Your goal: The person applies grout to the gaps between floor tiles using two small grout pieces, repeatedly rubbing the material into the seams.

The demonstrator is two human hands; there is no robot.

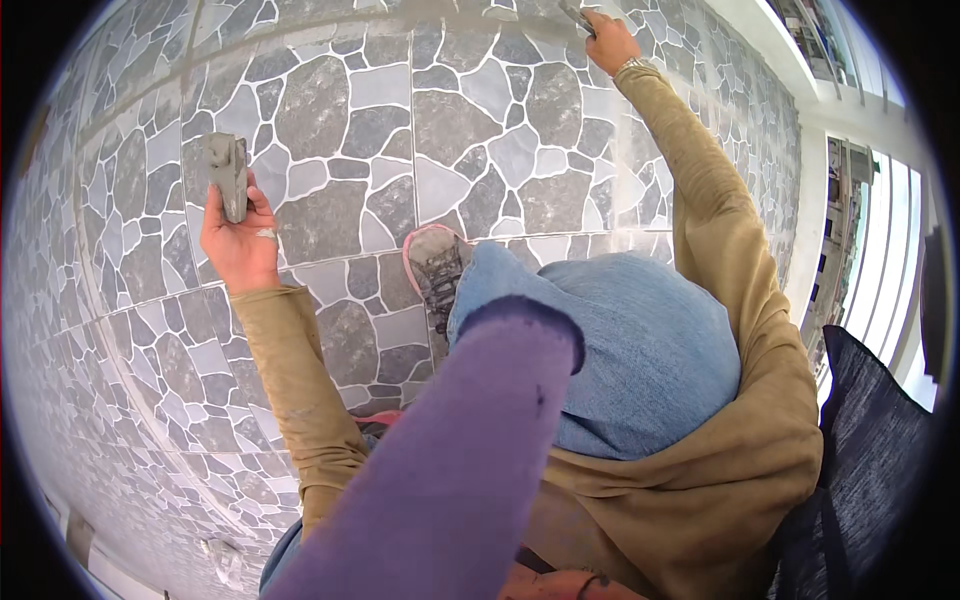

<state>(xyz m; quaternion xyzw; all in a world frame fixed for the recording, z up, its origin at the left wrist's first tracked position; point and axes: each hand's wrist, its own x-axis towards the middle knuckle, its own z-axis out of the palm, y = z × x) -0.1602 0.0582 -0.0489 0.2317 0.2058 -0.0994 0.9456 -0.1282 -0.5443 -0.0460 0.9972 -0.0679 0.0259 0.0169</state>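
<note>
A: What do I have in the left hand [240, 245]?

B: From my feed, it is closed round a grey tool [228, 172], fingers wrapped on the lower part, the rest standing up above the fist. It is caked in grey. The hand is raised over the tiles [350, 110] at the left

A: And the right hand [610, 42]?

B: Stretched far out, top of the picture, right of centre. It is clamped on a thin blade tool [577, 15], whose tip lies against the tiles near a pale joint. I cannot tell what sort of tool it is; it is small and partly cut off at the rim

A: So the hands are well apart?

B: Yes, the whole tiled face lies between them. Near me I see a blue-denim knee [640, 350], a worn shoe [437, 265] with a pink edge resting on the tiles, and a purple sleeve [470, 470] across the near middle
</note>
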